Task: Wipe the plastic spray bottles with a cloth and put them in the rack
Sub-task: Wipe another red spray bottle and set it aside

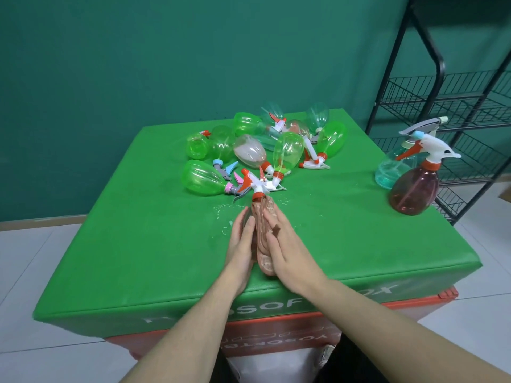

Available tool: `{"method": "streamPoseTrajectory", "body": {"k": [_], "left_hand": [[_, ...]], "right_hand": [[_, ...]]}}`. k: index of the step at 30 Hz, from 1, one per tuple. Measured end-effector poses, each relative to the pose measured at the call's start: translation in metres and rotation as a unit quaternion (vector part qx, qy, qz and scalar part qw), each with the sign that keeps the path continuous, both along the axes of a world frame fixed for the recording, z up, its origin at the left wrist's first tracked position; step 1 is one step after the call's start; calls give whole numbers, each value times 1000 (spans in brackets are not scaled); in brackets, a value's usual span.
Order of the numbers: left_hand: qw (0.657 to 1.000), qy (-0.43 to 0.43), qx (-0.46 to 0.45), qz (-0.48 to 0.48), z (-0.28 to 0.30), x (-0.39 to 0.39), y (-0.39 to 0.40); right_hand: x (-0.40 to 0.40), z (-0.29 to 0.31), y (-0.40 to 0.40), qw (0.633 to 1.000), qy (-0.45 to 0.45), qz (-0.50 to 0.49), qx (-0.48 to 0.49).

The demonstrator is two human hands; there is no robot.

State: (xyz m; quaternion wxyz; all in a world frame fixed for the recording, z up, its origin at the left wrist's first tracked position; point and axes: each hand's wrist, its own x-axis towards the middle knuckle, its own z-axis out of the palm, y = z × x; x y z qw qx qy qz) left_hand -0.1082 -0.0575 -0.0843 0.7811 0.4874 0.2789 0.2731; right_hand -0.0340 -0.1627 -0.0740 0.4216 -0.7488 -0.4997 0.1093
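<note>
A spray bottle wrapped in a brownish cloth (262, 230) lies between my palms over the green table (138, 244); only its white and orange trigger head (257, 187) sticks out at the far end. My left hand (240, 250) presses the cloth from the left, my right hand (287, 252) from the right, fingers flat along it. A heap of green and clear spray bottles (265, 150) lies at the table's far middle. The black wire rack (453, 100) stands at the right.
A brown-tinted spray bottle (414, 189) and a pale blue one (392, 164) stand upright at the table's right edge beside the rack. Water drops (224, 214) lie on the table near my hands. A green wall is behind; white floor tiles surround the table.
</note>
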Motion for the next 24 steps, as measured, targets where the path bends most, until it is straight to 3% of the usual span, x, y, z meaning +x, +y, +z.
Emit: {"method": "streamPoseTrajectory", "body": {"k": [5, 12, 15, 20, 24], "left_hand": [[999, -25, -35, 28, 7, -2, -1], [1000, -12, -22, -14, 7, -4, -3], [999, -21, -26, -30, 3, -4, -1], [999, -22, 2, -35, -2, -3, -1], [999, -21, 22, -37, -5, -3, -2]], "right_hand": [[0, -9, -21, 998, -62, 28, -13], [1, 10, -2, 998, 26, -28, 42], [13, 15, 15, 998, 46, -33, 30], [33, 18, 41, 975, 201, -90, -4], [30, 18, 37, 969, 225, -106, 4]]}}
